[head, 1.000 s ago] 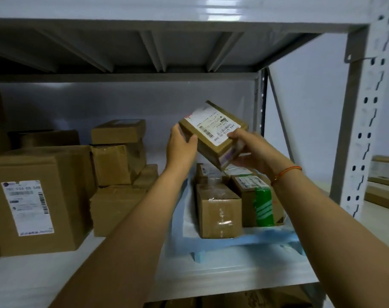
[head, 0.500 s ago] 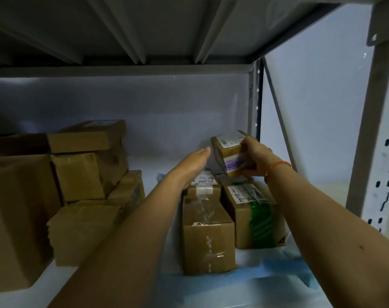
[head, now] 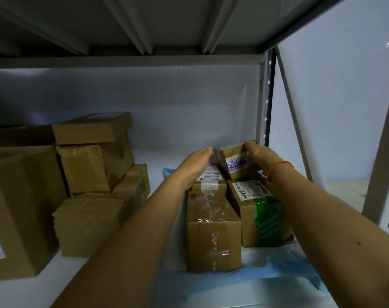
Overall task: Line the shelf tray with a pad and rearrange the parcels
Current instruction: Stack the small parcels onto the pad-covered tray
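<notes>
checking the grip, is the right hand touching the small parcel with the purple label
Touching. The head view shows the right hand with its fingers curled over the top and right side of the purple-label parcel, no gap between them.

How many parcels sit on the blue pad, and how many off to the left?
Parcels on the blue pad: 4, including the purple-labelled parcel in the right hand
Boxes at left: 6 visible
Total: 10

Digits resembling "500 672 098" seen upside down on white label [head: 209, 176] of rear-left parcel [head: 209, 185]. Purple label [head: 235, 163] and green-taped parcel's label [head: 251, 190]: print illegible.
</notes>
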Motion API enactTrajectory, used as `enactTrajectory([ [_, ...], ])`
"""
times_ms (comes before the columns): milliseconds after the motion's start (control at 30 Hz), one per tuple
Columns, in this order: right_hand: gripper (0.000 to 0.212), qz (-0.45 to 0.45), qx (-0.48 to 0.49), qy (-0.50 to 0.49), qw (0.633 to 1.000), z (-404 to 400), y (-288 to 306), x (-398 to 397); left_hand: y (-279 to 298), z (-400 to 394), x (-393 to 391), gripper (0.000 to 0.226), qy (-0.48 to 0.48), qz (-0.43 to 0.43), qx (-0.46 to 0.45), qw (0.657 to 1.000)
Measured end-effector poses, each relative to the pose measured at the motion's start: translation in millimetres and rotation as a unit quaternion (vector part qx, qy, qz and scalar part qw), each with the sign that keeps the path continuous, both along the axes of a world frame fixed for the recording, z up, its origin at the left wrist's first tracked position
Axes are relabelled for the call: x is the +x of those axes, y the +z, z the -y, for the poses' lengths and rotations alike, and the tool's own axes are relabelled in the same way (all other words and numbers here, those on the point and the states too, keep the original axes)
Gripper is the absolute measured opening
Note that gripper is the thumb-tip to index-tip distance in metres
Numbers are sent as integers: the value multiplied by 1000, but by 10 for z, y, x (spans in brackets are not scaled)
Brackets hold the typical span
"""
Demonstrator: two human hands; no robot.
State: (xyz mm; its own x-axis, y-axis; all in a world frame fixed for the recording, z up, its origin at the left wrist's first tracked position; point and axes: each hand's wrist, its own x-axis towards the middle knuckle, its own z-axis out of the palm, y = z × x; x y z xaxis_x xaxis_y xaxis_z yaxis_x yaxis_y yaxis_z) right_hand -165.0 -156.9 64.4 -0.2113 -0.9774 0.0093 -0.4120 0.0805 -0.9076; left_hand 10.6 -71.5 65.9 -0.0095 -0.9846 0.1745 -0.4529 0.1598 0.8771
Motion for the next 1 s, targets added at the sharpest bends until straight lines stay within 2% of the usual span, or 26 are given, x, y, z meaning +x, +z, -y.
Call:
enactTrajectory([
  [200, 52, 4, 8, -6, 1000, -19, -23, 18, 10, -99, 114, 52, 11, 0, -11, 1000],
  [300, 44, -8, -20, -33, 999, -35, -83, 12, 24, -176, 183, 52, 21, 1, -23, 1000],
  [400, 50, -66, -39, -66, 995, -60, -130, 27, 34, -258, 242, 51, 30, 2, -30, 999],
  [533, 40, -173, -24, -45, 984, -174, -163, 34, 49, -359, 316, 49, 37, -10, -27, 999],
  [633, 49, -231, -17, -52, 971, -209, -236, -19, 48, -438, 371, 50, 42, -19, -21, 999],
  [767, 58, -253, -16, -64, 965, -246, -354, -73, 40, -510, 409, 50, 53, -11, -18, 998],
  [900, 79, -276, -24, -139, 951, -475, -172, 22, 50, -543, 474, 49, 74, -7, -20, 997],
  [1000, 71, -239, -101, -168, 951, -605, 103, 251, 49, -551, 543, 39, 104, -6, -35, 994],
])
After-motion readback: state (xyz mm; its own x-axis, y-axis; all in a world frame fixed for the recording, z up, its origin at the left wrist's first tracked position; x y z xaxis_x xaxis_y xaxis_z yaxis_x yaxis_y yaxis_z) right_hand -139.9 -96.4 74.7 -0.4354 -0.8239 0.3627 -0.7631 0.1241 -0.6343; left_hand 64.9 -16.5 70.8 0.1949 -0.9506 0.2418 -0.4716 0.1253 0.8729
